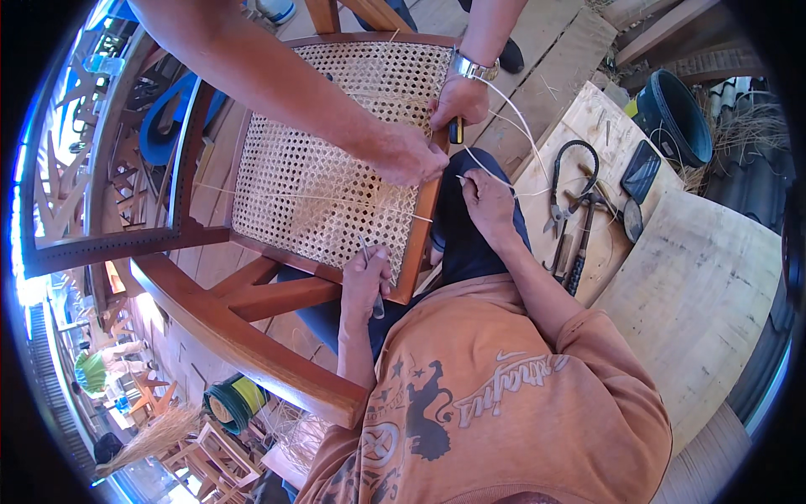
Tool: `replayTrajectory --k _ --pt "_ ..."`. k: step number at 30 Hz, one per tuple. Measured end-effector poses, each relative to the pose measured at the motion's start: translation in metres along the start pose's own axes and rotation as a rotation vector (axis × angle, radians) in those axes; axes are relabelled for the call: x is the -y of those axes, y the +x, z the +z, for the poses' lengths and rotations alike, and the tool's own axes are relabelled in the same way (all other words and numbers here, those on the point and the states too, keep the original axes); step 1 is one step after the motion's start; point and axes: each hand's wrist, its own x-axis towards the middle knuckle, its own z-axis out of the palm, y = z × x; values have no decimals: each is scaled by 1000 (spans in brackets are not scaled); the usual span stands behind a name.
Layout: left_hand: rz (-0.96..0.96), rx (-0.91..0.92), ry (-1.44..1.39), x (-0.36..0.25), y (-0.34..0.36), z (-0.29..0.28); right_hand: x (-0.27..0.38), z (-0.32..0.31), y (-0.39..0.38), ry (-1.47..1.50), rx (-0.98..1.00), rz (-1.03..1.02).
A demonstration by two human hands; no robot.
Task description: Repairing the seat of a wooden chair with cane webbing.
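A woven cane panel (336, 160) in a reddish-brown wooden chair frame (426, 227) lies across my lap. Over its near edge, my left hand (367, 275) is closed around a thin awl-like tool (378, 307), its metal shaft up and its dark handle below. To the right of the frame, my right hand (491, 204) has its fingers pinched together; what is between them is too small to make out. A loose pale cane strand (531, 139) curves beside it. Another person's hand (407, 155) presses at the frame's right edge; their watch-wearing hand (462, 99) holds a yellow-and-black tool (456, 130).
At right, a wooden board (537, 172) bears a hammer (585, 235), pincers, a black looped cable and a phone (641, 170). A pale curved panel (693, 294) lies nearer. A dark bucket (674, 118) stands behind. The chair's armrest (252, 336) reaches along my left side.
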Motion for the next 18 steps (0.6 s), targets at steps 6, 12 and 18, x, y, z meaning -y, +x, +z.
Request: replayTrajectory --k 6,12,18 --pt "34 -5 -1 -9 0 -2 9 -4 9 -23 -29 -21" --pt "25 -6 -2 -11 -2 -2 7 -3 9 11 -17 -22" --pt "22 10 -21 -8 -4 -1 2 -1 4 30 -61 -34"
